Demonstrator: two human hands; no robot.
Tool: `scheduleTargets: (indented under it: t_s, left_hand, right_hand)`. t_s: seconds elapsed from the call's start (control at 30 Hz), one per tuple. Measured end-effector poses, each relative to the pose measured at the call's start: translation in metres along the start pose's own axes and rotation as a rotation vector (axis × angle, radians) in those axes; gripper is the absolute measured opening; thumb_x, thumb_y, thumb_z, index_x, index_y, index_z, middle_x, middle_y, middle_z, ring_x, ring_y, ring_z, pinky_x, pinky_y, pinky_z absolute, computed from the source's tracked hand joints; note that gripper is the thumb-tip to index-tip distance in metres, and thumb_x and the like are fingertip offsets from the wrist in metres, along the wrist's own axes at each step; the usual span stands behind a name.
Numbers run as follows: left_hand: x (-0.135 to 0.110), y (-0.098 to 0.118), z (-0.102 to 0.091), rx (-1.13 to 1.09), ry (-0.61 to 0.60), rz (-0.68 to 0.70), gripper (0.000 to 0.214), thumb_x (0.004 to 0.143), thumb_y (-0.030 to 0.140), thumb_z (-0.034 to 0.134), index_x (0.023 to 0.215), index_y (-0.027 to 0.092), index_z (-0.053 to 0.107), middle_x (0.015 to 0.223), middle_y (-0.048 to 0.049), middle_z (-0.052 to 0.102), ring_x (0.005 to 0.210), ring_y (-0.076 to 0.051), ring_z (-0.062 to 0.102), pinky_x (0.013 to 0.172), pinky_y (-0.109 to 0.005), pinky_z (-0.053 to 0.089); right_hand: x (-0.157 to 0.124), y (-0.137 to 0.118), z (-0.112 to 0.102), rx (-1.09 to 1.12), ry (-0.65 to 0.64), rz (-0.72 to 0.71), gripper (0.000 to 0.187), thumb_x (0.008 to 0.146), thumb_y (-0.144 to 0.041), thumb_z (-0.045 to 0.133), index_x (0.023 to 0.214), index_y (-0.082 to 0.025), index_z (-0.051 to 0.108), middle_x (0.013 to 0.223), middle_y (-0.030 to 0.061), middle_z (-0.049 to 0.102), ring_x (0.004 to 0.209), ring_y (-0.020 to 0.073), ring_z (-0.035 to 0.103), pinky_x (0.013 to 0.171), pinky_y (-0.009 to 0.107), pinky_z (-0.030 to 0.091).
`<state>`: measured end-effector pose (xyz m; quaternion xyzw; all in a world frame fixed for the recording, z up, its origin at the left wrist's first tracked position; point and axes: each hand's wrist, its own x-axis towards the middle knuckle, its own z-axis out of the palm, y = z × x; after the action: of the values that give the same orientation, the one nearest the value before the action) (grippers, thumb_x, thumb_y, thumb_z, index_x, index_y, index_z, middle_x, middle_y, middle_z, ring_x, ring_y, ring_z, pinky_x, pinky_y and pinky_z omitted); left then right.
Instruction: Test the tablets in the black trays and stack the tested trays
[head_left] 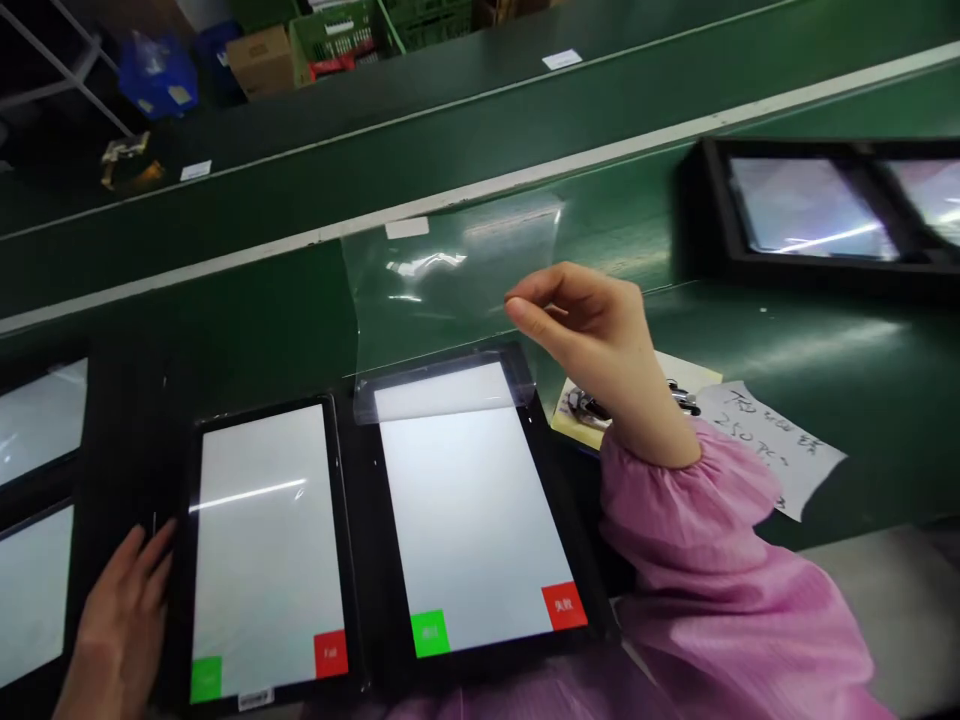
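Observation:
A clear plastic film (431, 300) with a white tab at its top corner stands up from the top end of a lit tablet (465, 510); its lower edge still overlaps the screen. My right hand (585, 320) is at the film's right side, thumb and forefinger pinched together on it. The tablet's white screen carries a green box and a red box at the bottom. To its left lies a second tablet (266, 550) with a similar screen. My left hand (127, 610) rests beside that tablet on a black tray (139, 430), fingers stretched out.
Under my right wrist lie a notepad (686, 372) with a pen and a handwritten paper sheet (780, 440). A black tray of tablets (712, 240) stands at the right, more screens (41, 420) at far left. Beyond the white rail (480, 190) are green crates (341, 35) and a cardboard box (262, 62).

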<state>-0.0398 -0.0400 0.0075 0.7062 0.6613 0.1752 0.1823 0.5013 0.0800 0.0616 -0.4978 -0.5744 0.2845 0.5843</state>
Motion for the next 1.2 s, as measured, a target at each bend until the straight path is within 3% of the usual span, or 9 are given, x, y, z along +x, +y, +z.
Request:
scheduleTargets:
  t_s: [0.07, 0.13, 0.27, 0.37, 0.57, 0.97, 1.07, 1.13, 1.2]
  left_hand:
    - [0.023, 0.024, -0.012, -0.137, -0.013, -0.148, 0.063, 0.094, 0.067, 0.055, 0.155, 0.063, 0.042, 0.168, 0.0099, 0.048, 0.150, -0.039, 0.053, 0.111, -0.053, 0.060]
    - [0.052, 0.063, -0.021, -0.018, 0.000, -0.153, 0.047, 0.102, 0.061, 0.053, 0.148, 0.058, 0.054, 0.170, 0.0101, 0.047, 0.157, -0.035, 0.045, 0.126, -0.056, 0.046]
    - [0.112, 0.139, -0.012, 0.160, -0.019, 0.236, 0.045, 0.105, 0.057, 0.049, 0.139, 0.033, 0.067, 0.160, -0.0061, 0.056, 0.157, -0.035, 0.044, 0.132, -0.064, 0.029]
    - [0.146, 0.166, 0.009, 0.264, -0.081, 0.399, 0.047, 0.106, 0.054, 0.047, 0.137, 0.026, 0.070, 0.161, -0.0120, 0.055, 0.161, -0.038, 0.035, 0.130, -0.070, 0.025]
    - [0.169, 0.182, 0.025, 0.214, -0.096, 0.456, 0.034, 0.099, 0.048, 0.057, 0.111, 0.027, 0.081, 0.143, -0.0094, 0.071, 0.152, -0.036, 0.049, 0.127, -0.070, 0.028]
    - [0.148, 0.183, 0.008, 0.181, 0.010, 0.521, 0.023, 0.105, 0.037, 0.063, 0.101, 0.018, 0.077, 0.119, -0.0024, 0.080, 0.138, -0.029, 0.064, 0.125, -0.069, 0.036]
    - [0.133, 0.176, -0.003, 0.193, 0.004, 0.530, 0.022, 0.107, 0.037, 0.061, 0.105, 0.019, 0.073, 0.128, 0.0017, 0.078, 0.083, -0.012, 0.075, 0.125, -0.064, 0.041]
    - [0.120, 0.171, -0.011, 0.224, 0.033, 0.554, 0.024, 0.107, 0.042, 0.060, 0.105, 0.021, 0.072, 0.120, 0.0062, 0.080, 0.045, -0.001, 0.048, 0.118, -0.054, 0.053]
    - [0.107, 0.168, -0.018, 0.255, 0.058, 0.574, 0.025, 0.107, 0.045, 0.059, 0.102, 0.024, 0.072, 0.103, 0.0089, 0.081, 0.049, -0.005, 0.055, 0.098, -0.039, 0.064]
  right_hand:
    - [-0.008, -0.005, 0.000, 0.014, 0.021, -0.013, 0.010, 0.094, -0.031, 0.079, 0.089, -0.024, 0.073, 0.085, -0.0003, 0.070, 0.075, 0.0155, 0.063, 0.065, 0.032, 0.051]
    - [-0.017, -0.008, 0.000, 0.015, 0.029, -0.021, 0.010, 0.094, -0.032, 0.080, 0.090, -0.025, 0.073, 0.084, -0.0004, 0.070, 0.074, 0.0162, 0.064, 0.064, 0.033, 0.052]
    - [-0.031, -0.011, -0.001, 0.016, 0.004, -0.021, 0.013, 0.093, -0.036, 0.081, 0.090, -0.026, 0.074, 0.084, -0.0004, 0.071, 0.076, 0.0167, 0.066, 0.066, 0.033, 0.054]
    - [-0.041, -0.014, -0.003, 0.008, -0.013, -0.007, 0.017, 0.092, -0.041, 0.083, 0.089, -0.026, 0.074, 0.087, 0.0002, 0.073, 0.079, 0.0173, 0.067, 0.069, 0.034, 0.057]
    - [-0.065, -0.024, -0.007, -0.026, -0.156, 0.058, 0.016, 0.096, -0.041, 0.077, 0.093, -0.027, 0.072, 0.092, 0.0013, 0.074, 0.081, 0.0188, 0.069, 0.069, 0.035, 0.057]
    - [-0.085, -0.029, -0.012, -0.116, -0.265, -0.065, 0.008, 0.101, -0.029, 0.071, 0.096, -0.024, 0.069, 0.093, 0.0001, 0.075, 0.080, 0.0143, 0.069, 0.067, 0.027, 0.054]
    - [-0.086, -0.032, -0.013, -0.132, -0.270, -0.114, 0.007, 0.102, -0.025, 0.069, 0.095, -0.023, 0.068, 0.091, -0.0006, 0.074, 0.078, 0.0134, 0.068, 0.070, 0.027, 0.054]
    - [-0.088, -0.034, -0.014, -0.158, -0.270, -0.121, 0.007, 0.102, -0.025, 0.069, 0.095, -0.024, 0.068, 0.089, -0.0010, 0.074, 0.078, 0.0143, 0.068, 0.071, 0.028, 0.055]
    - [-0.092, -0.034, -0.014, -0.181, -0.278, -0.114, 0.007, 0.102, -0.026, 0.069, 0.095, -0.026, 0.068, 0.089, -0.0014, 0.074, 0.078, 0.0153, 0.069, 0.071, 0.029, 0.055]
